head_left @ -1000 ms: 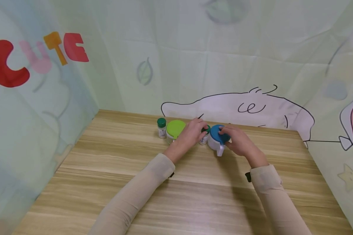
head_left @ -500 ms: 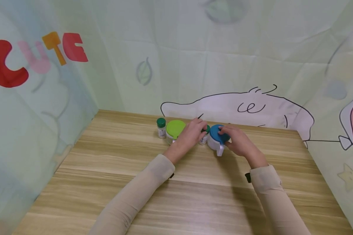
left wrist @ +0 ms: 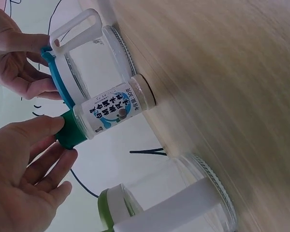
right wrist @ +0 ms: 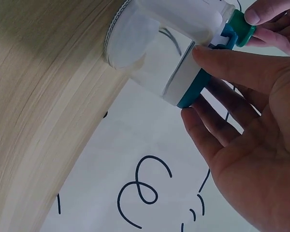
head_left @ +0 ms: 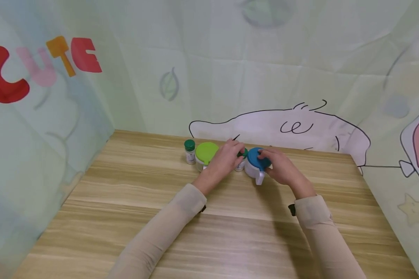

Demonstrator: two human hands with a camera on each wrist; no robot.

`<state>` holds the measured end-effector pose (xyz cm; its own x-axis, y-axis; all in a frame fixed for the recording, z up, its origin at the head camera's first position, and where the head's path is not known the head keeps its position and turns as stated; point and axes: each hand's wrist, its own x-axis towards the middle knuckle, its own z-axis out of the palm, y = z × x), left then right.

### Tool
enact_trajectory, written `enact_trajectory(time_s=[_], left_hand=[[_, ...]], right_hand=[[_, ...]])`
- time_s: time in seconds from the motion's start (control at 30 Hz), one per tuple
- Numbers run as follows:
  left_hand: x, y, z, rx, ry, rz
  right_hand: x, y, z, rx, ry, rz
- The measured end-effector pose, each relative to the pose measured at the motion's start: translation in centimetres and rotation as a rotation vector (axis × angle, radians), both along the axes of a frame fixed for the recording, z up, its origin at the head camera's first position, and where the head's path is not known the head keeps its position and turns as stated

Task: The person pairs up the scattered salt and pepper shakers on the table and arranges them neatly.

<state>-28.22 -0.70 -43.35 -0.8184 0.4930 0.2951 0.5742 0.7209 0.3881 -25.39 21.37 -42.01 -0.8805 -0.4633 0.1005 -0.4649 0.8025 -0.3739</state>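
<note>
A small seasoning bottle with a green cap and a printed label stands upright on the table. My left hand pinches its green cap between thumb and fingers. Right beside it is a clear seasoning jar with a blue lid and a white handle. In the right wrist view my right hand grips this jar at the lid, thumb on one side and fingers on the other. A second jar with a lime-green lid stands left of the bottle, partly covered by my left hand in the head view.
Another green-capped bottle stands at the left end of the row. The wooden table reaches back to a printed fabric wall, close behind the row. More fabric rises along the left and right sides.
The head view has shifted very slightly. Both hands keep their holds on the bottle cap and the blue-lidded jar, and the row stays in place.
</note>
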Motion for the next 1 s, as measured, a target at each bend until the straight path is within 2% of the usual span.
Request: enact_trajectory(time_s=[0.43, 0.73, 1.0], left_hand=[[0.12, -0.24, -0.47, 0.079, -0.015, -0.009], [0.19, -0.20, -0.58, 0.059, 0.014, 0.000], [0.35, -0.30, -0.63, 0.051, 0.012, 0.013]], right_hand=[[-0.24, -0.04, -0.04, 0.004, -0.014, -0.005], [-0.17, -0.08, 0.01, 0.016, -0.009, -0.002], [0.08, -0.19, 0.37, 0.053, -0.055, 0.003]])
